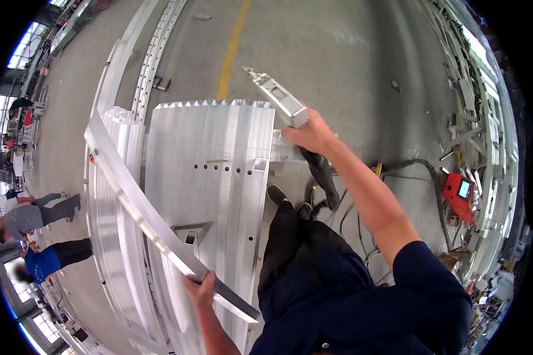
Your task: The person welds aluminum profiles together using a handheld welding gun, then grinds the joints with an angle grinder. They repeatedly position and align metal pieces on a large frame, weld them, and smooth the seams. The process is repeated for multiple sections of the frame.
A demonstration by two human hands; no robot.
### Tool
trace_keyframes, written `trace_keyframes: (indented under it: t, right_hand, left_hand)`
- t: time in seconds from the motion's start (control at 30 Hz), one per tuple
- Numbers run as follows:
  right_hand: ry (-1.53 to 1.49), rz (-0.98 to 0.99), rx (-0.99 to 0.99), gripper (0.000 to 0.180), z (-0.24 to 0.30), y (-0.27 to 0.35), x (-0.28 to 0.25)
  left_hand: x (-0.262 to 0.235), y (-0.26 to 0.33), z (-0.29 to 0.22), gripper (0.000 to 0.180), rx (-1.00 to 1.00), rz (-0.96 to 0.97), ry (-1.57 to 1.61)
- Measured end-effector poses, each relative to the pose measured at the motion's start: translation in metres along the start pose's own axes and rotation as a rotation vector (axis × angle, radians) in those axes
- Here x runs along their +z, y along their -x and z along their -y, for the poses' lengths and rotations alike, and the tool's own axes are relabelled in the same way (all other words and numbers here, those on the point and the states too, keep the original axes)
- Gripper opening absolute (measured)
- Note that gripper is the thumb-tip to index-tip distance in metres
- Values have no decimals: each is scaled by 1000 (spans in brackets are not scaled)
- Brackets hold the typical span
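My left hand [201, 290] is closed around the near end of a long silver metal bar [139, 210]. The bar slants up and to the left across ribbed aluminium panels [177, 139], which have a row of dark holes. In my raised right hand [312, 135] is a silver handheld welding gun [281, 100]. Its narrow nozzle points up and left, and a black sleeve or hose [320, 174] hangs below my hand. A small angled metal bracket [201, 228] lies on the panel beside the bar.
A red machine with a screen [459, 196] stands at the right, with black cables [420, 163] on the floor around it. Metal profiles [485, 100] line the far right. Long rails [151, 77] extend beyond the panels. Two people [47, 236] stand at the left.
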State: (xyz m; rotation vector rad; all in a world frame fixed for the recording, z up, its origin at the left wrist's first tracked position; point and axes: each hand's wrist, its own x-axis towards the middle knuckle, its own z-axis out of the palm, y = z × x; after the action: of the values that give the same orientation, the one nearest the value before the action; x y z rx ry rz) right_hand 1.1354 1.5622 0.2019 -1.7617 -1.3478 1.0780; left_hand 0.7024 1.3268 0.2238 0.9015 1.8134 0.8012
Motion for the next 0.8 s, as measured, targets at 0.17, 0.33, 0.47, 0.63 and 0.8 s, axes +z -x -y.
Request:
trace_keyframes:
  t: [0.17, 0.33, 0.47, 0.63, 0.8]
  right_hand:
    - [66, -90, 100, 67, -36, -80, 65]
    - [127, -113, 201, 67, -77, -128, 102]
    - [178, -126, 234, 68, -95, -134, 124]
    - [334, -86, 227, 64, -104, -129, 116]
    - [238, 80, 281, 65, -81, -117, 84]
  left_hand:
    - [-7, 8, 39, 42, -96, 33, -30]
    - [20, 12, 39, 49, 20, 141, 12]
    - [33, 18, 31, 58, 5, 131, -200]
    - [44, 23, 46, 59, 21, 96, -313]
    - [60, 14, 34, 66, 242, 38, -421]
